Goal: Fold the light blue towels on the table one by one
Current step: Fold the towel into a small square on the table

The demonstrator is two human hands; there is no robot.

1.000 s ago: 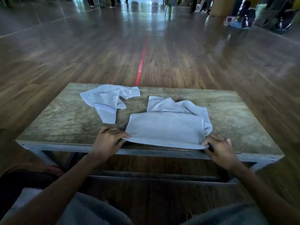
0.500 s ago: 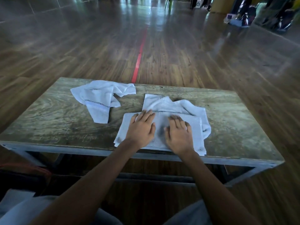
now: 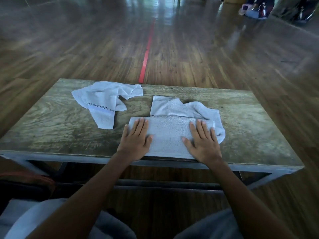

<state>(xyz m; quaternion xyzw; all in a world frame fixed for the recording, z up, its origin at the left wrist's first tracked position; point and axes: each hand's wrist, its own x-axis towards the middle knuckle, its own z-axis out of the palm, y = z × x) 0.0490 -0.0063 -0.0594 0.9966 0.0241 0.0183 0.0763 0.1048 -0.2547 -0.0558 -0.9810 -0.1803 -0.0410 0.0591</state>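
A folded light blue towel lies flat at the near edge of the wooden table. My left hand presses palm-down on its left end, fingers spread. My right hand lies flat on its right end in the same way. Behind it and partly under it, a second light blue towel is bunched, curling round the right side. A third crumpled towel with a checkered stripe lies at the table's far left.
The table has a metal frame and stands on a wooden floor with a red line. Bags and blurred objects sit far off at the upper right. My knees show at the bottom.
My hands left the towel's near corners, came together flat on its middle, then slid apart to its two ends. The towels otherwise lie as before.
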